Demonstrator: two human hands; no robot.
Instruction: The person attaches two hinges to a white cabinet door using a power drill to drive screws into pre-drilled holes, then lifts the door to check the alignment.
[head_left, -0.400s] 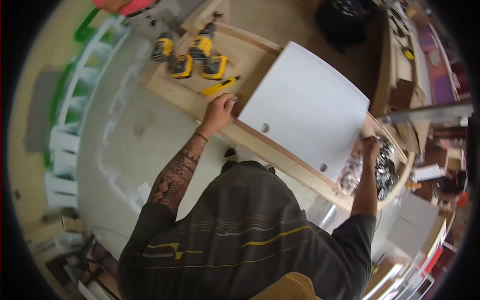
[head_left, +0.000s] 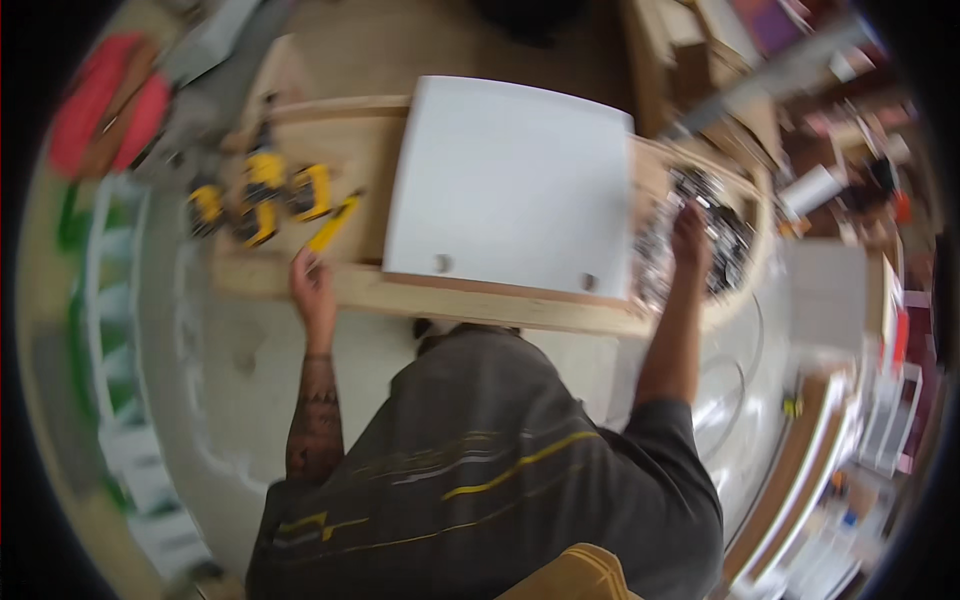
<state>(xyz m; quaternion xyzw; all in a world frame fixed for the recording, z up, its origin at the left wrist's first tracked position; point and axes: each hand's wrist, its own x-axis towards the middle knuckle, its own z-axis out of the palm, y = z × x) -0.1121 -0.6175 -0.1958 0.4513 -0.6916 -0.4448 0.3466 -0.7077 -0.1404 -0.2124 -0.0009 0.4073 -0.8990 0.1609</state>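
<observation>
A white panel (head_left: 515,190) lies across the wooden workbench (head_left: 480,306), with two round holes close to its near edge. My left hand (head_left: 314,292) is at the bench's front edge, left of the panel, its fingers closed around something small that blur hides. Just beyond its fingertips lies a yellow utility knife (head_left: 333,224). On the panel's right, my right hand (head_left: 690,232) reaches over a pile of shiny metal hardware (head_left: 735,248), some of it in clear plastic. Motion smears the right fingers, so their grip is unclear.
A yellow-and-black drill (head_left: 264,170) and several like-coloured tools or batteries (head_left: 310,192) occupy the bench's left part. Far left, another person's arm and red sleeve (head_left: 110,110) show beside a white rack (head_left: 95,290). A metal bar (head_left: 770,75) crosses at the far right.
The view has swung, so the bench now lies nearly level across it. My left hand is nearer the knife's end. My right hand is still at the hardware pile.
</observation>
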